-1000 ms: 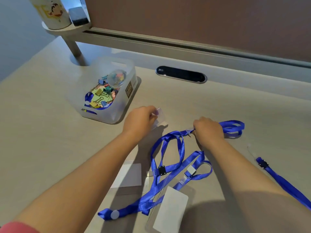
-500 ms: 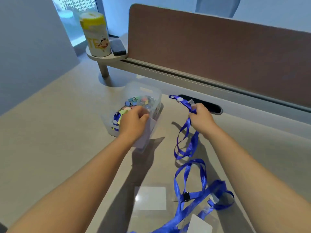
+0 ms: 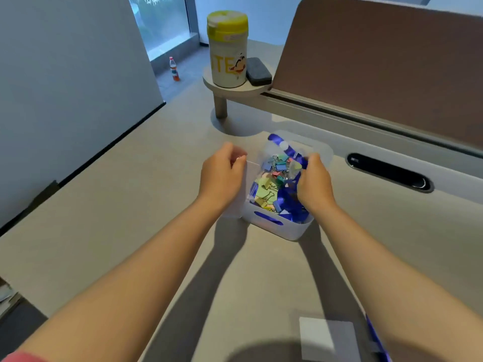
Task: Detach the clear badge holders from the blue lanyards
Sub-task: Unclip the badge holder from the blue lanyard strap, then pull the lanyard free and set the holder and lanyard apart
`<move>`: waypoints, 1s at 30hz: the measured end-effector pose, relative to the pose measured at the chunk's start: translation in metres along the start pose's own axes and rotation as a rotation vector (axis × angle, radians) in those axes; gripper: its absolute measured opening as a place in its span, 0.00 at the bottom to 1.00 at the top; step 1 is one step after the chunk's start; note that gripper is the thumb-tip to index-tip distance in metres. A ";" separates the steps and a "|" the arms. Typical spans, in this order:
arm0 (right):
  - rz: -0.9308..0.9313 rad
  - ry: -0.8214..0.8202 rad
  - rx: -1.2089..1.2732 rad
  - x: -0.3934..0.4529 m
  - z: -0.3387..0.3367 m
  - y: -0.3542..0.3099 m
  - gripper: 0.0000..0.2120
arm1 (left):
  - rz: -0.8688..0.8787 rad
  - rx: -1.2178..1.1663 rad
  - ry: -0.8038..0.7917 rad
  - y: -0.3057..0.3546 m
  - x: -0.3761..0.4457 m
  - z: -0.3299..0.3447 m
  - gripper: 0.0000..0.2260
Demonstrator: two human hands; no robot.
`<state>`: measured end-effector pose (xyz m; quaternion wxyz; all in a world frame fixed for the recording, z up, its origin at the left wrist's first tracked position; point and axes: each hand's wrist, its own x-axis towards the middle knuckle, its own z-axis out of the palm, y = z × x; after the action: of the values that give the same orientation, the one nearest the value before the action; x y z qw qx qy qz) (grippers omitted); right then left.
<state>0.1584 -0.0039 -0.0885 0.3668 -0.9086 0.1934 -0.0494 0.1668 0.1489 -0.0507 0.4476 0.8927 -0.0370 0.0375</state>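
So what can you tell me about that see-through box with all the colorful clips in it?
The see-through box is a small frosted plastic bin with rounded corners and a slot handle cut in its near wall. It sits upright on the grey desk, in front of the little round shelf. Inside are colorful binder clips and bunched blue lanyard. The right hand holds lanyard strap over it; the left hand holds a clear badge holder at its left edge.

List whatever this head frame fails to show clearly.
- Clear badge holder, head view: mostly behind the left hand; its clip is unreadable.
- Blue lanyard: bunched in the bin, partly behind the right hand.
- Second holder: cut off by the bottom edge.
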 end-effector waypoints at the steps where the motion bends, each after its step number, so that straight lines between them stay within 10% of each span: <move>1: -0.044 -0.090 -0.178 0.000 0.002 0.003 0.18 | 0.013 0.001 -0.006 -0.002 0.003 -0.001 0.09; 6: -0.157 -0.339 -0.696 -0.006 -0.004 0.013 0.23 | 0.089 0.031 -0.066 0.003 0.006 0.003 0.09; 30: 0.484 -0.051 -0.427 -0.159 -0.232 0.319 0.10 | 0.574 0.217 -0.568 0.160 -0.181 0.250 0.13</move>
<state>-0.1421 -0.3021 -0.1302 0.1737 -0.8936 0.4007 0.1036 -0.0206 -0.1412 -0.0907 0.2942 0.8631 -0.4020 -0.0834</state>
